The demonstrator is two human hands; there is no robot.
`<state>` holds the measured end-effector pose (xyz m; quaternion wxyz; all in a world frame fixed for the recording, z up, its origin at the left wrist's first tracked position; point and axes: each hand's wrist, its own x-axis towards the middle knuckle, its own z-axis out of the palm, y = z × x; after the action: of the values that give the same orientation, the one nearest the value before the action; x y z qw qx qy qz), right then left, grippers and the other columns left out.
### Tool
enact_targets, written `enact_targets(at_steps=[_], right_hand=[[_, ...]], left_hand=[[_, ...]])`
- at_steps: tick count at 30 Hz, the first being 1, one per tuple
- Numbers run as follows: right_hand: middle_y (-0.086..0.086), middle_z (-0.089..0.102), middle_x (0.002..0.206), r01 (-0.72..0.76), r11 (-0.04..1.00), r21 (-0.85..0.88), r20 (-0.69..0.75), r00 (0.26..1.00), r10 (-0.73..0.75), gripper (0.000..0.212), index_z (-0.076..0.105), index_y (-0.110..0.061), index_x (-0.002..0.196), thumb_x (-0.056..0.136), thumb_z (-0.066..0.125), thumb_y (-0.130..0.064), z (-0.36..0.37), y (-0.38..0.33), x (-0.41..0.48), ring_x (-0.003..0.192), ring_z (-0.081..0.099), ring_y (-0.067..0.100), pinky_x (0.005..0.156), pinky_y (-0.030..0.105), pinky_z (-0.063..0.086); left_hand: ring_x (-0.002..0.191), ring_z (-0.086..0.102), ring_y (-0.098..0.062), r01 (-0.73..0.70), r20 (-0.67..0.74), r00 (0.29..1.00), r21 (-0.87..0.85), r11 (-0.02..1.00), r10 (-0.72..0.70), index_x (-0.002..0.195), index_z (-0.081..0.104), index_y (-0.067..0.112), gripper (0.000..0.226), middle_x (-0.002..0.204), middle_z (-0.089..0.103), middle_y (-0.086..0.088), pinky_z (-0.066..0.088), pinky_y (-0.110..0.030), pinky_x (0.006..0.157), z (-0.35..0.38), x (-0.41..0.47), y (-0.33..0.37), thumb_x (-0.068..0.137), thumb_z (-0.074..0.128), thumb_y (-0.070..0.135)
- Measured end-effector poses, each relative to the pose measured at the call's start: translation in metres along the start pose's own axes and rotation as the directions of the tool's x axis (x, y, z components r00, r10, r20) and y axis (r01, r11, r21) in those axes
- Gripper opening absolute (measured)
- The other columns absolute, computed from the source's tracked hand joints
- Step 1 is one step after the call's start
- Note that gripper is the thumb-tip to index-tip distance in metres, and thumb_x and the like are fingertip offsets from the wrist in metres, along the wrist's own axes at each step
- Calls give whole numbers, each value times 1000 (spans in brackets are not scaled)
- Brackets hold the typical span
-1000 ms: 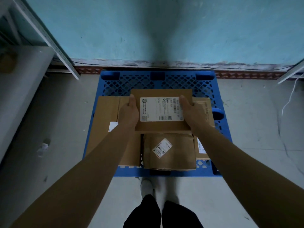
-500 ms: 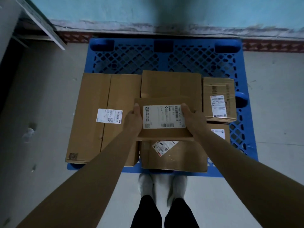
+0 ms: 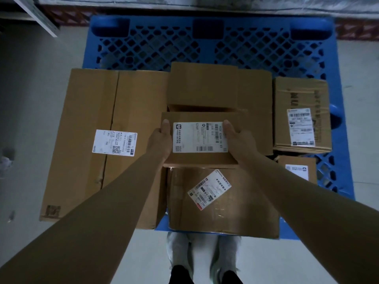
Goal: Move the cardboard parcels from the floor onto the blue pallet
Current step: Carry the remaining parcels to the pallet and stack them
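The person holds a flat labelled parcel [image 3: 200,138] between both hands, the left hand [image 3: 161,140] clasping its left edge and the right hand [image 3: 239,140] its right edge. Each thumb lies on the top face beside the white label, while the remaining fingers are hidden under or behind the cardboard. Gripping it evenly at the two short sides likely serves to hold the parcel level, label up, so it can be set down flat. It sits above the middle of the blue pallet [image 3: 155,44], over the seam between a plain box [image 3: 219,87] behind and a box with a skewed label [image 3: 223,201] in front (whether it already rests on them or hangs just clear cannot be told from this angle). The near half of the pallet is already packed: a long carton [image 3: 106,144] fills the left side and overhangs the edge onto the grey floor [image 3: 41,99], and two small boxes [image 3: 301,113] stand at the right. With no free slot in that row, stacking on top seems the intention, though the open lattice at the far end remains unused. The person's shoes [image 3: 203,255] stand close against the pallet's near edge, probably to shorten the reach.
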<state>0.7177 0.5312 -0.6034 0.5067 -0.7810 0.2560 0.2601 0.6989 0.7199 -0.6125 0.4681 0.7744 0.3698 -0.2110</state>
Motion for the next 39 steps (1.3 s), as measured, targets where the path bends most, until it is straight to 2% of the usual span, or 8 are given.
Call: enact_targets(at_steps=[8,17,28,32,34,35,37,39], right_hand=[[3,69,80,-34,999,28,19,999,33,46,64,-14,80,92,48,-55,7,12,35,75,67,19,74,33,55],[-2,67,72,-5,999,32,11,1000,4,47,64,-15,77,93,45,-55,15,14,53,67,65,13,62,25,51],[-8,56,77,128,989,-79,-205,968,-142,56,44,-9,131,95,43,-51,5,-12,23,69,57,4,58,24,43],[5,63,100,190,980,-52,-163,967,-196,53,50,-9,122,93,44,-53,-4,-49,-10,88,63,17,65,27,45],[6,62,103,234,971,-48,-147,960,-239,50,54,-8,116,94,44,-52,-10,-79,-34,91,60,16,73,28,45],[2,61,93,269,962,-53,-128,953,-274,44,57,-8,103,95,44,-50,-13,-94,-47,83,58,9,72,26,43],[-9,46,65,341,939,-55,-81,935,-344,37,48,-18,70,97,44,-43,-18,-122,-75,56,44,-3,58,12,35],[-9,40,58,402,915,-37,-49,914,-403,43,41,-17,63,99,44,-40,-21,-150,-103,47,37,-1,47,7,30]], left_hand=[[82,66,-21,-8,-10,1000,-54,999,8,106,62,6,64,89,68,-8,48,-28,68,15,32,-2,100,21,54],[71,63,-13,-31,-27,999,-63,997,30,110,60,4,62,83,66,-4,42,-21,57,19,48,2,101,21,52],[72,51,-14,-119,-195,974,-23,993,112,122,53,-1,54,91,58,-8,34,-24,53,-6,16,31,101,32,44],[82,57,-21,-181,-213,962,-36,983,169,123,51,-4,54,110,60,-22,40,-26,58,-30,-16,58,101,32,42],[68,47,-11,-234,-222,951,-51,971,217,119,53,-6,52,112,59,-25,32,-23,53,-46,-39,79,102,33,39],[66,34,-3,-263,-223,944,-69,962,242,116,55,-7,51,107,59,-24,31,-22,53,-54,-51,92,102,33,38],[72,56,-20,-326,-225,929,-121,938,294,93,61,1,47,83,57,-19,30,-23,54,-71,-77,115,102,33,38],[56,42,-10,-398,-238,903,-144,906,358,68,46,17,43,62,44,-2,31,-23,55,-88,-102,135,103,33,39]])
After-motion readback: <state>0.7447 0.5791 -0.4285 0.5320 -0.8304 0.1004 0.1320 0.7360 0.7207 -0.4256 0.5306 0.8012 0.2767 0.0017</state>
